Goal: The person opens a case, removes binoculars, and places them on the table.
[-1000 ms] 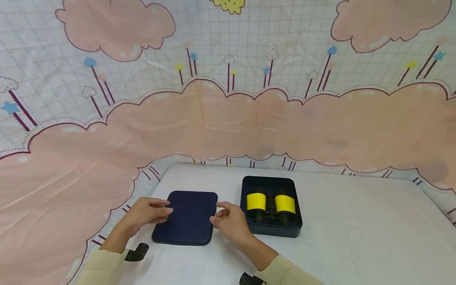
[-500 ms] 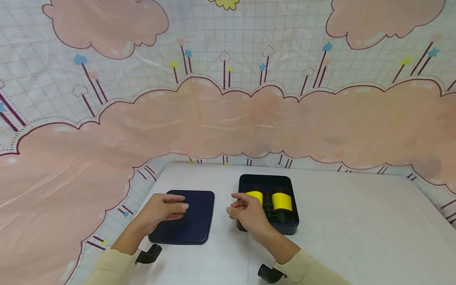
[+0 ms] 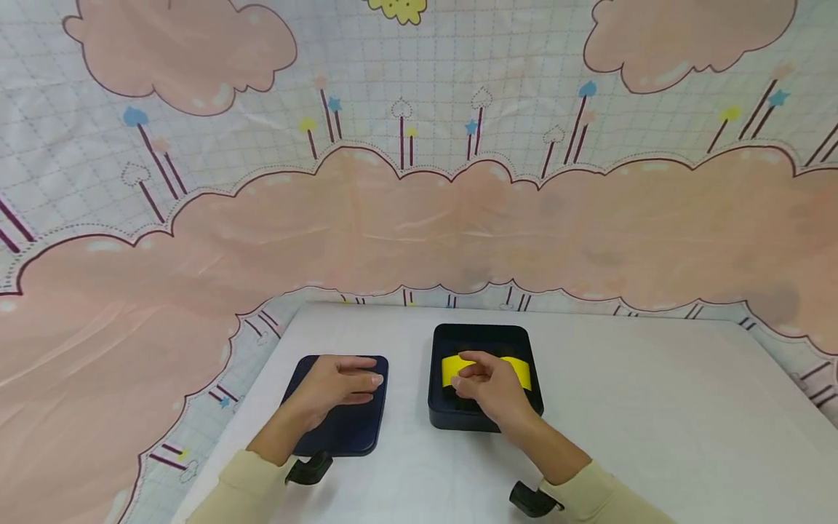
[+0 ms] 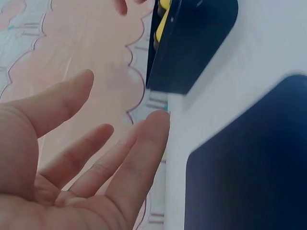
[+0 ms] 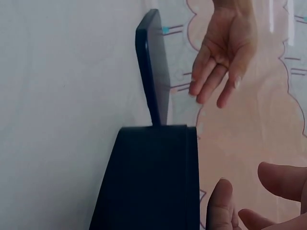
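Observation:
A dark navy box [image 3: 458, 421] sits on the table with black-and-yellow binoculars [image 3: 521, 371] lying in it. To its left lies a flat navy lid [image 3: 356, 437]. My left hand [image 3: 337, 389] hovers over the lid, fingers loosely extended; the left wrist view shows a gap between the fingers [image 4: 151, 148] and the lid. Above the box and binoculars is my right hand [image 3: 494, 386], holding nothing, its fingers loosely bent and partly covering the binoculars. In the right wrist view the right fingertips [image 5: 223, 191] appear beside the box rim, apart from it.
A white table surface [image 3: 622, 415] extends to the right and front. Behind it hangs a patterned cloth [image 3: 419, 233] with pink clouds. Black wrist mounts [image 3: 533, 501] stick out below both sleeves.
Both hands have moved right. The right hand left the lid's right edge and came over the box; the left shifted from the lid's left edge to above it. Lid and box stay in place.

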Motion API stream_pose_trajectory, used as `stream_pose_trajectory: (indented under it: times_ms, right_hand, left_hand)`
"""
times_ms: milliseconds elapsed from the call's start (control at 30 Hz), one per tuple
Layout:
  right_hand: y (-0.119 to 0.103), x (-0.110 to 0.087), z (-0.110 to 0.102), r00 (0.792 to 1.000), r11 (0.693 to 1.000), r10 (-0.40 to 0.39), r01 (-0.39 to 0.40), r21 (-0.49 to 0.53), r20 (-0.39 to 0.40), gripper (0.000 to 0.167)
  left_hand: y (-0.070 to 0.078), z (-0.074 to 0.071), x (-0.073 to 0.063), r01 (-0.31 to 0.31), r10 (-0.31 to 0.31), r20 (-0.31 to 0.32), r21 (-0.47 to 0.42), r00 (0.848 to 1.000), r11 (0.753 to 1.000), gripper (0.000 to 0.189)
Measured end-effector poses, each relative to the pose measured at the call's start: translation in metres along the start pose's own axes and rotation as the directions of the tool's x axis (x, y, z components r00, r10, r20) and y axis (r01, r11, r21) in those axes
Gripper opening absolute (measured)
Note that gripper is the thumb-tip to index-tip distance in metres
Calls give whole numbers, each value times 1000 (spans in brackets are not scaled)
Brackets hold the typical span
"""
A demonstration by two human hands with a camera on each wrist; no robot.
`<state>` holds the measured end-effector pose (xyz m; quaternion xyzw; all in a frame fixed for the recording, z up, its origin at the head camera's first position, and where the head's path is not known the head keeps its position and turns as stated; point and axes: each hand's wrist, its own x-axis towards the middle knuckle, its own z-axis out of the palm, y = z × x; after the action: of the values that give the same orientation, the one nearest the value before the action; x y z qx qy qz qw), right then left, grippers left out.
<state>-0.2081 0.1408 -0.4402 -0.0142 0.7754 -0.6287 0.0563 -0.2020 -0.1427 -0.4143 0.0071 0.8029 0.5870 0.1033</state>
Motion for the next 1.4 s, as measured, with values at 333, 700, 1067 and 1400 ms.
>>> stream_pose_trajectory:
  times_ms: [333,700,1067,1400]
  right_hand:
    - [6,3,-30,999,997,-19,16,-73,-39,48]
    - [8,3,-51,998,981,-61,65,-181,23,52]
    - [16,8,-54,974,837,-220,218,-503,57,62]
    - [22,26,-58,939,557,-268,335,-760,217,77]
  left_hand:
    - [6,38,18,37,-37,-14,-35,999,999,53]
    - [10,65,32,69,-69,-7,7,998,998,62]
    - [-3,83,41,97,-99,49,40,994,995,73]
    - [-6,88,46,103,-103,75,2,992,995,66]
